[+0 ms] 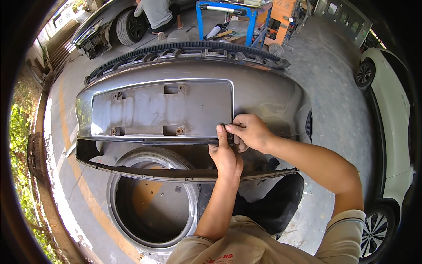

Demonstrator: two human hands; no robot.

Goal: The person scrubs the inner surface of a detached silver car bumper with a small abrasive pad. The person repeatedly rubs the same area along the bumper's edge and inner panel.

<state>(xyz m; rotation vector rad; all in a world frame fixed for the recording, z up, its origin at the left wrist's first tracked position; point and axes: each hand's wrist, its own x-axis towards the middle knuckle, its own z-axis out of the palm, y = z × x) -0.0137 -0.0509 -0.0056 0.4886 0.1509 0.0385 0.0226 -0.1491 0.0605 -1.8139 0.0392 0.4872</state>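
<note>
Here, one grey bumper (268, 97) is touched by two hands: the left grip (226, 154) and right grip (251, 131) are met, fingers curled, at one recess (211, 101)'s corner; whether anything is clamped in either cannot be told. Left of them, one dark strip (176, 142) and four brackets (180, 88) are seen; below-left, one tyre (193, 213).

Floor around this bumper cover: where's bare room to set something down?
Widest: grey floor between the bumper cover and white car. Narrower: a floor strip between the yellow line and tire. Crowded: near side, with tire and knee; far side, with black slotted trim; plate recess lower right corner, with left hand and right hand.
</note>
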